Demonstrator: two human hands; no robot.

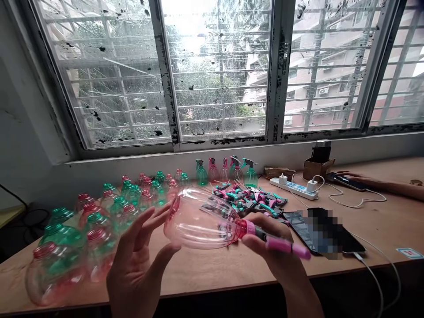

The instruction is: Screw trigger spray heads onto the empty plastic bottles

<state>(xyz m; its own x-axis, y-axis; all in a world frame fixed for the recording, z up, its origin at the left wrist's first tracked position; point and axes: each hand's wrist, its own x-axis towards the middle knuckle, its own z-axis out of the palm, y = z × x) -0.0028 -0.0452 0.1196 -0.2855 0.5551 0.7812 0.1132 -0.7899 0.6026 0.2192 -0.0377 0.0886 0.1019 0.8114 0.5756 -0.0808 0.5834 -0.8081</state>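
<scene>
A clear pink spray bottle [198, 221] lies sideways in the air above the table's front, its base to the left and neck to the right. My left hand [139, 251] grips the base between thumb and fingertips. At the neck, my right hand [271, 240] pinches the pink collar of a spray head [288, 248]. This head has a dark body with pink parts and sits on the bottle's neck. How far it is screwed on cannot be made out. Behind the bottle lies a pile of loose spray heads [248, 199] in pink, teal and black.
Several open pink and green bottles [96, 243] crowd the table's left. Several bottles with spray heads [213, 170] stand by the wall. Rightward are a power strip [294, 189], phones [318, 229] with white cables and a small box [317, 168]. Another person's hand [351, 176] touches a phone.
</scene>
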